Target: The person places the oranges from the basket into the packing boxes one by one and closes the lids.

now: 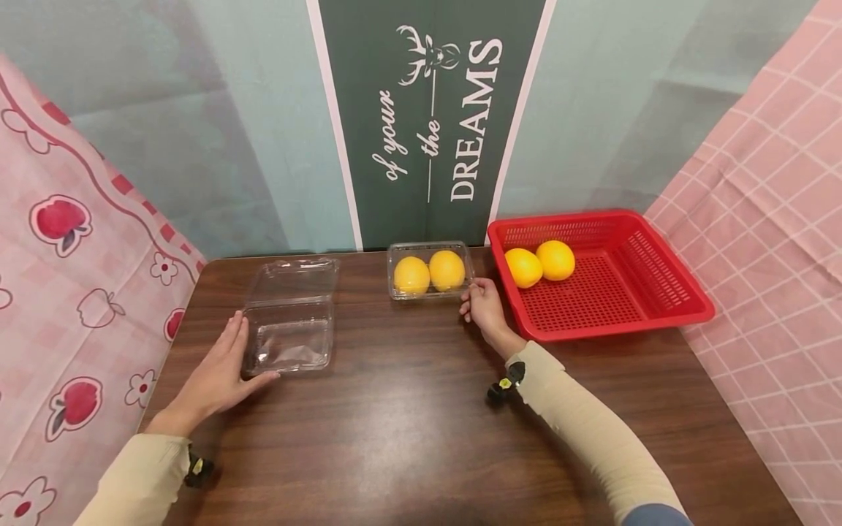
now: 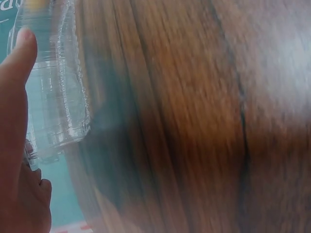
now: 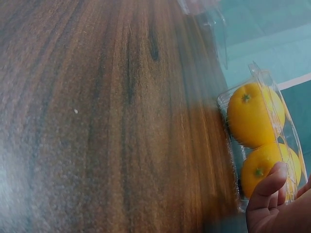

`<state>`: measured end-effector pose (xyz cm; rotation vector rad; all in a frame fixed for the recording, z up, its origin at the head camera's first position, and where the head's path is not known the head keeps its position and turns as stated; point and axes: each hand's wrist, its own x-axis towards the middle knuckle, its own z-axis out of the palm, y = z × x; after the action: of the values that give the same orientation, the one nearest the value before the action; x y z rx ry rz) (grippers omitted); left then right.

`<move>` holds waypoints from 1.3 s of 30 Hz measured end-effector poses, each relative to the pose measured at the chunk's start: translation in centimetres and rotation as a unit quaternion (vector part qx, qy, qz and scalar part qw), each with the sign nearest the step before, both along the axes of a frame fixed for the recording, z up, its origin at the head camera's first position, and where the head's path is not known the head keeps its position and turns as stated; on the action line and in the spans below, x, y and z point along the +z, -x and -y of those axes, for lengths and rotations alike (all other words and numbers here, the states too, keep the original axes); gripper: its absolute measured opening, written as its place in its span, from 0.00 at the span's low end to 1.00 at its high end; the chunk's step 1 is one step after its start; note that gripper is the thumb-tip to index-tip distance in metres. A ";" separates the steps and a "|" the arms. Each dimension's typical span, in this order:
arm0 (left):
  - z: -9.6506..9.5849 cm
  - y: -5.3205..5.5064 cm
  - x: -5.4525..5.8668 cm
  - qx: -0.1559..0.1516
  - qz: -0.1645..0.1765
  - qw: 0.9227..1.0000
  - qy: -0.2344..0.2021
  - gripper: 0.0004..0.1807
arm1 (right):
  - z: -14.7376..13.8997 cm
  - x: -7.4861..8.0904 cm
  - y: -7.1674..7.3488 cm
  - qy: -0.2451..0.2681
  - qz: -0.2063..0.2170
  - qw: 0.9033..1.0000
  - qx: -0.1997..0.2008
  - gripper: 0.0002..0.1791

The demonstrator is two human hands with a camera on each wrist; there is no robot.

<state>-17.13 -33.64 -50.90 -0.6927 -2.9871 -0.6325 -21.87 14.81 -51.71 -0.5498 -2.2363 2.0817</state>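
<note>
My left hand (image 1: pixel 220 369), fingers straight and thumb spread, rests against the left side of a clear plastic clamshell box (image 1: pixel 292 336). That box lies with its lid raised at the back and nothing inside. In the left wrist view, the thumb (image 2: pixel 25 51) overlaps the box's clear wall (image 2: pixel 73 107). A second clamshell box (image 1: pixel 430 295) holds two oranges (image 1: pixel 411 276) side by side, its lid over them. My right hand (image 1: pixel 485 305), fingers curled, pinches that box at its front right corner. In the right wrist view, the fingers (image 3: pixel 272 187) overlap the nearer orange (image 3: pixel 257 170).
A red plastic basket (image 1: pixel 612 332) stands right of the right hand, two more oranges (image 1: pixel 555 261) at its left end. Behind the brown wooden table (image 1: pixel 388 438) hangs a printed curtain (image 1: pixel 427 212). Patterned cloths (image 1: pixel 743 307) flank both sides.
</note>
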 end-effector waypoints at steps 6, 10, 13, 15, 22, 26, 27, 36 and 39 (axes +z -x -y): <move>-0.6 0.1 -0.4 -0.004 -0.019 1.000 0.003 0.63 | 0.2 0.1 0.0 0.001 -0.012 1.000 -0.002 0.15; -1.3 0.0 -0.4 -0.002 -0.015 1.000 0.008 0.62 | 0.2 0.2 0.0 0.002 -0.008 1.000 -0.001 0.15; -1.9 0.0 -0.4 -0.002 -0.016 1.000 0.009 0.61 | 0.1 0.2 0.1 0.002 -0.005 1.000 -0.001 0.15; -2.3 -0.1 -0.4 0.000 -0.017 1.000 0.009 0.61 | 0.1 0.2 0.0 0.003 -0.005 1.000 -0.001 0.15; -3.7 -0.3 -0.6 0.006 -0.024 1.000 0.009 0.61 | 0.1 0.1 0.0 -0.002 -0.007 1.000 0.001 0.15; -4.5 -0.5 -0.8 0.006 -0.036 0.999 0.006 0.60 | 0.1 0.1 0.0 0.001 -0.008 1.000 0.000 0.15; -4.8 -0.5 -0.8 0.005 -0.038 0.999 0.005 0.60 | 0.1 0.2 0.0 0.000 -0.008 1.000 0.000 0.15; -7.0 -1.3 -0.9 -0.001 -0.052 0.999 0.003 0.60 | 0.1 0.1 0.0 0.003 -0.004 1.000 0.001 0.14; -7.6 -1.5 -0.8 0.001 -0.045 0.999 0.012 0.60 | 0.1 0.2 -0.1 0.002 -0.005 1.000 0.002 0.15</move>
<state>-15.64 -26.08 -51.69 -0.6999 -2.9172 -0.5497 -21.77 14.71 -51.53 -0.5344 -2.2300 2.0875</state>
